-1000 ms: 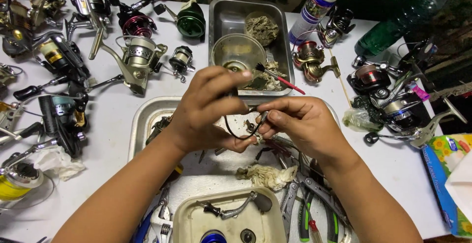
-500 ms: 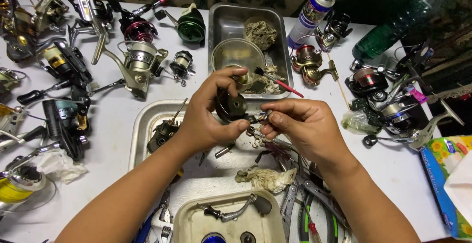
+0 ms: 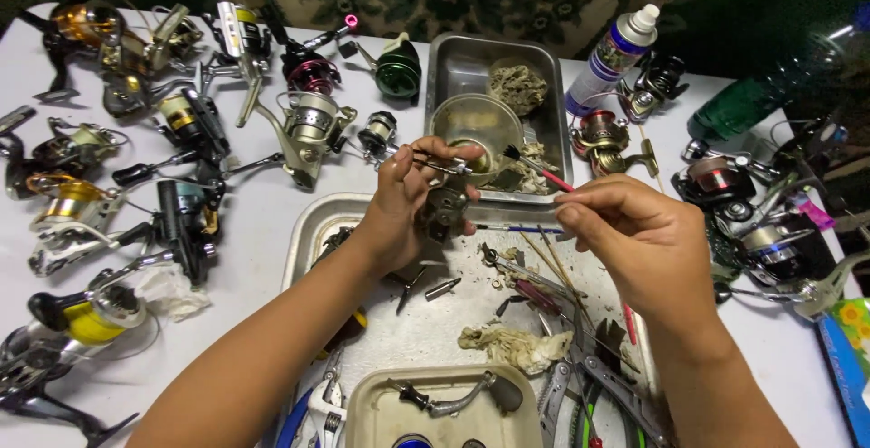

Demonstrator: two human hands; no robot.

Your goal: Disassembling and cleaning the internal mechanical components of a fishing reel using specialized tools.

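Left hand grips a small dark reel part w/ fingers curled round it, held just above a metal work tray at table centre. Far left of frame, approx. a dozen fishing reels lie across the white table: gold-spooled ones at the edge, a yellow-spooled reel nearer the person, a black reel beside it, a silver reel and a green-bodied one toward the back. Crumpled white tissue sits btwn the black reel and the tray. Behind the left hand, a deeper steel pan holds a clear bowl and a dirty rag. On the work tray: loose screws, bits, thin sticks and a soiled rag; a beige plastic tub w/ a crank handle in it at bottom centre, pliers just beside it.

Right hand is pinched shut, thumb and forefinger tips together near the reel part; what it pinches is too small to tell. A red-handled brush lies at the pan's rim, close to those fingertips. Further right: a spray can w/ white cap, a copper-toned reel, more dark reels, and a green bottle at the table's far edge.
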